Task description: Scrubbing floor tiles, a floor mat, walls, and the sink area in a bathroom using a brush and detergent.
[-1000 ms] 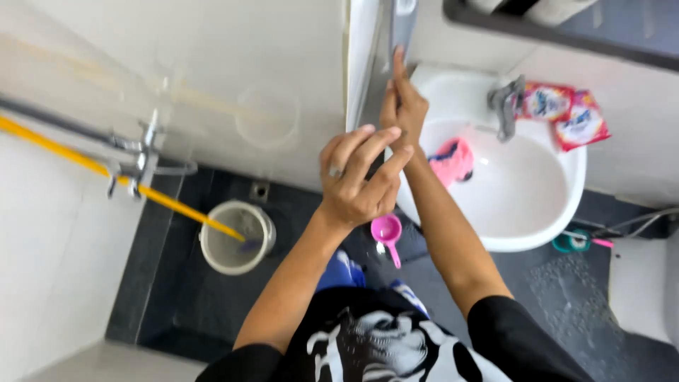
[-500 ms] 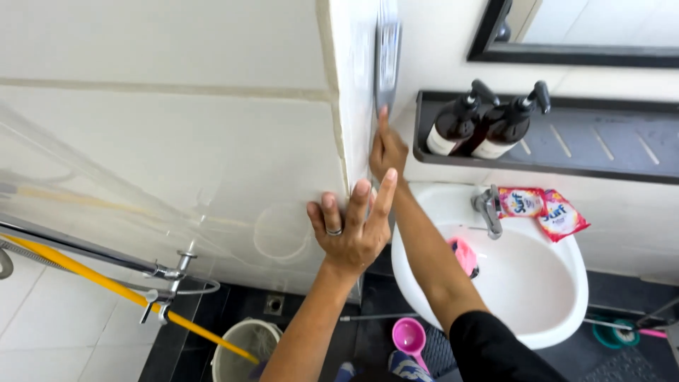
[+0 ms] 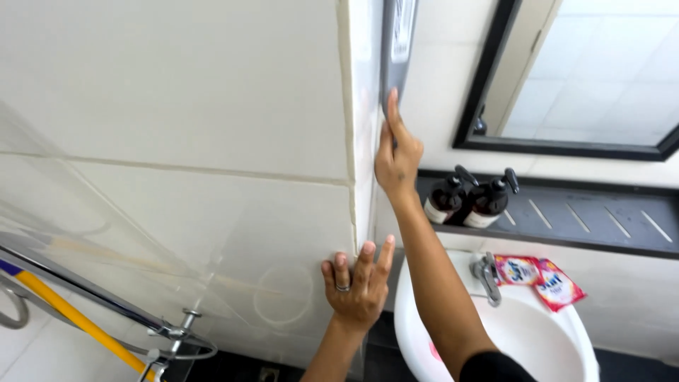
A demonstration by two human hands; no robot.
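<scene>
right hand [image 3: 397, 157] climbed glass panel edge [image 3: 393, 49]

I see the left hand [image 3: 359, 284] flat on the glass panel [image 3: 177, 212], fingers spread; the right hand [image 3: 396, 152] reaches up along the panel edge; two dark pump bottles [image 3: 467, 198] stand on the shelf [image 3: 601, 219] above the white sink [image 3: 523, 332].

Your left hand [image 3: 357, 286] lies flat on the wall [image 3: 177, 141], low down. Your right hand [image 3: 396, 152] is higher, on the wall's edge. Two bottles [image 3: 467, 198] stand on the shelf [image 3: 601, 223] to the right, above the sink [image 3: 523, 332].
</scene>
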